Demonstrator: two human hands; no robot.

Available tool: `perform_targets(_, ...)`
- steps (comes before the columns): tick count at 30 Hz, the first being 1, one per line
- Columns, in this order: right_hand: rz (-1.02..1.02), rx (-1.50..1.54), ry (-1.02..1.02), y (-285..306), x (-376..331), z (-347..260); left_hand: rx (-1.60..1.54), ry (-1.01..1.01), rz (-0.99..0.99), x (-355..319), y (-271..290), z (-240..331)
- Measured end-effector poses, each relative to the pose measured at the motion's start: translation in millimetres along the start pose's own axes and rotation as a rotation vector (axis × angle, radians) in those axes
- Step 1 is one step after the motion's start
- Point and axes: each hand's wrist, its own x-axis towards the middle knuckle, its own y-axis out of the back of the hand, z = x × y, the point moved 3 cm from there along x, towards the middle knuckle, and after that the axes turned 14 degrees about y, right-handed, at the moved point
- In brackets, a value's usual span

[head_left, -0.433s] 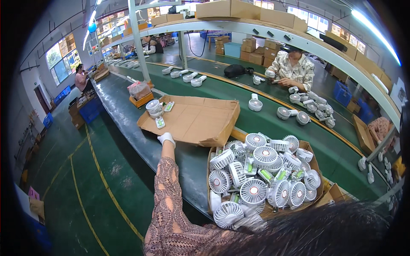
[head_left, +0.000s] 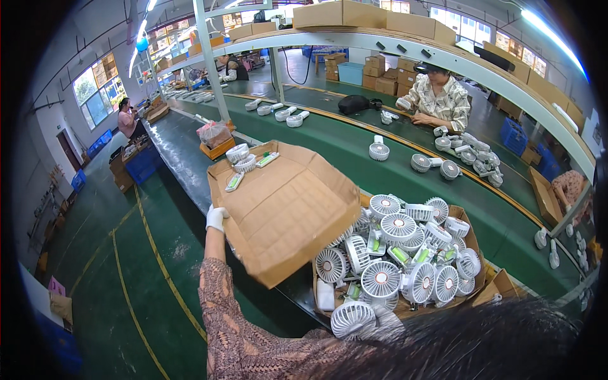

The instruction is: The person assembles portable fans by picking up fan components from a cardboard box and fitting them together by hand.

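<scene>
My left hand (head_left: 216, 218), in a white glove, grips the left rim of a shallow cardboard tray (head_left: 288, 212). The tray is tilted, its near corner hanging over the bench edge. In its far left corner lie white round fan heads (head_left: 243, 159) and white handle pieces with green parts (head_left: 267, 159). My right hand (head_left: 385, 324), gloved and partly covered by dark hair, is closed at a white handheld fan (head_left: 353, 318) by the near edge of a full carton. Its fingers are partly hidden. Piled in that carton (head_left: 479, 278) are many white fans (head_left: 381, 278) with green parts showing.
A green conveyor belt (head_left: 342, 149) carries several fans beyond the tray. Across it a person (head_left: 438, 101) sits near a heap of fans (head_left: 475, 155). An orange bin (head_left: 217, 148) stands behind the tray, beside a metal post. A shelf (head_left: 354, 37) with cartons spans overhead.
My left hand has moved left and nearer, turning and tilting the tray so its near side swings toward me. The fan at my right hand has shifted slightly right.
</scene>
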Motion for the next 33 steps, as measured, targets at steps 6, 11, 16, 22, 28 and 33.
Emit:
perform_targets(6, 0.385, 0.311, -1.245, -18, -54, 1, 0.116, -0.214, -0.093, -49, 38, 55)
perform_targets(11, 0.21, 0.204, -1.277, -17, -31, 2, 0.155, -0.295, -0.337, -97, -24, 117)
perform_targets(16, 0.019, 0.118, -1.203, -22, -16, 4, 0.448, -0.398, -0.456, -129, -92, 185)
perform_targets(22, -0.183, 0.049, -1.215, -23, -7, 11, 0.738, -0.581, -0.507, -189, -192, 231)
perform_targets(28, -0.23, -0.084, -1.132, -28, -12, 14, 1.036, -0.809, -0.576, -254, -268, 232)
perform_targets(33, -0.217, -0.021, -1.155, -27, -29, 21, 1.165, -1.022, -0.546, -305, -303, 238)
